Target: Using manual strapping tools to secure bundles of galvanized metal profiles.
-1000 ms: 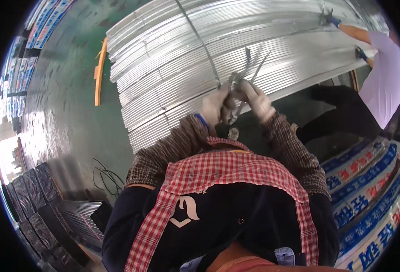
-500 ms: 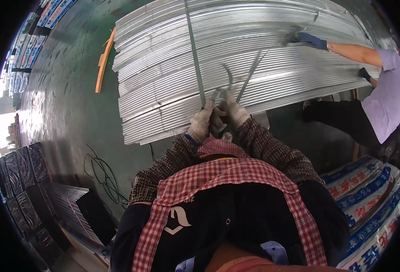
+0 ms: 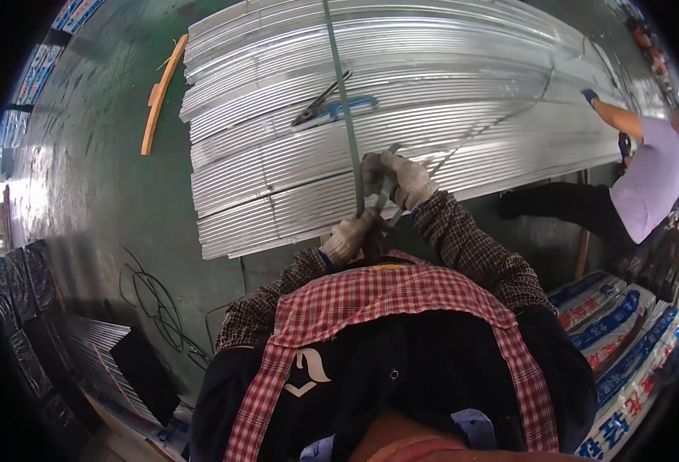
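Observation:
A long green strap (image 3: pixel 340 85) runs over a wide stack of ribbed silver metal profiles (image 3: pixel 278 165) and comes down at its near edge. At that edge my left hand (image 3: pixel 349 237), in a white knitted glove with dark fingers, is closed on the strap's lower part. Slightly farther off and to the right, my right hand (image 3: pixel 407 179), gloved alike, is closed on a loose strap end; a short grey-green length (image 3: pixel 386 194) shows between the hands. Their fingertips are partly hidden. A blue hand tool with a dark handle (image 3: pixel 332 113) lies on the profiles beside the strap.
At the right, a co-worker in a lilac shirt (image 3: pixel 651 177) leans at the stack's far end. An orange-brown wooden bar (image 3: pixel 162 96) lies on the green floor to the left. Black cable coils (image 3: pixel 162 308) lie nearer. Wrapped packs (image 3: pixel 617 323) are stacked at lower right.
My left hand has come down toward me, and my right hand has moved apart from it. The blue tool now lies by the strap. The co-worker's outstretched arm has drawn back right.

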A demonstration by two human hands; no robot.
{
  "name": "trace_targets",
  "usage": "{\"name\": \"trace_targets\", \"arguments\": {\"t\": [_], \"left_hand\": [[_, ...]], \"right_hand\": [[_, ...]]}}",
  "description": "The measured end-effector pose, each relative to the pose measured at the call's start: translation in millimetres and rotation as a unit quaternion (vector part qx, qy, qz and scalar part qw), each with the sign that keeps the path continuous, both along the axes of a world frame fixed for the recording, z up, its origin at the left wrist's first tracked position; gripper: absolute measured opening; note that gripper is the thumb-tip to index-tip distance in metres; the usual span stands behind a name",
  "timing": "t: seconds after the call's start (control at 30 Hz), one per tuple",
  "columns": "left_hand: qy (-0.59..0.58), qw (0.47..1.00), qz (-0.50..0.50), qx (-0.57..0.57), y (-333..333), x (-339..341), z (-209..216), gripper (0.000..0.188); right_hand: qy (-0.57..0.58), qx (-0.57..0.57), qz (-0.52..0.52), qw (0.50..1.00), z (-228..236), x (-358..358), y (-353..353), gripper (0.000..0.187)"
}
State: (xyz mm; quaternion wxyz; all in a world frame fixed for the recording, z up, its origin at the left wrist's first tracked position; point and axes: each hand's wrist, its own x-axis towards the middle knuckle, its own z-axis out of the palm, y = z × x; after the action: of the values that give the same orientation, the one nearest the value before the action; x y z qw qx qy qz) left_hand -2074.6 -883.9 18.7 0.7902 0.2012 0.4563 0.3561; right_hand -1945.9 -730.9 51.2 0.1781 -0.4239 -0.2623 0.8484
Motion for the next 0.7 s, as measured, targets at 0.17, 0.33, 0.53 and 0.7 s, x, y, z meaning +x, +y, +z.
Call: {"name": "trace_targets", "arguments": {"t": [0.17, 0.33, 0.53, 0.7], "left_hand": [[0.069, 0.996, -0.058, 0.02, 19.0, -21.3, -9.6, 0.037], [0.116, 0.988, -0.099, 0.008, 42.9, -48.2, 24.1, 0.033], [-0.095, 0.97, -0.155, 0.16, 30.7, -49.9, -68.6, 0.039], [0.206, 0.93, -0.298, 0.065, 41.4, -74.1, -16.9, 0.039]], "right_hand": [[-0.09, 0.072, 0.008, 0.993, 94.5, -48.9, 51.7, 0.035], [-0.188, 0.147, -0.097, 0.966, 67.2, -76.9, 86.5, 0.034], [-0.11, -0.013, -0.073, 0.991, 24.7, -131.7, 98.5, 0.031], [-0.211, 0.074, -0.088, 0.971, 45.4, -132.4, 85.2, 0.04]]}}
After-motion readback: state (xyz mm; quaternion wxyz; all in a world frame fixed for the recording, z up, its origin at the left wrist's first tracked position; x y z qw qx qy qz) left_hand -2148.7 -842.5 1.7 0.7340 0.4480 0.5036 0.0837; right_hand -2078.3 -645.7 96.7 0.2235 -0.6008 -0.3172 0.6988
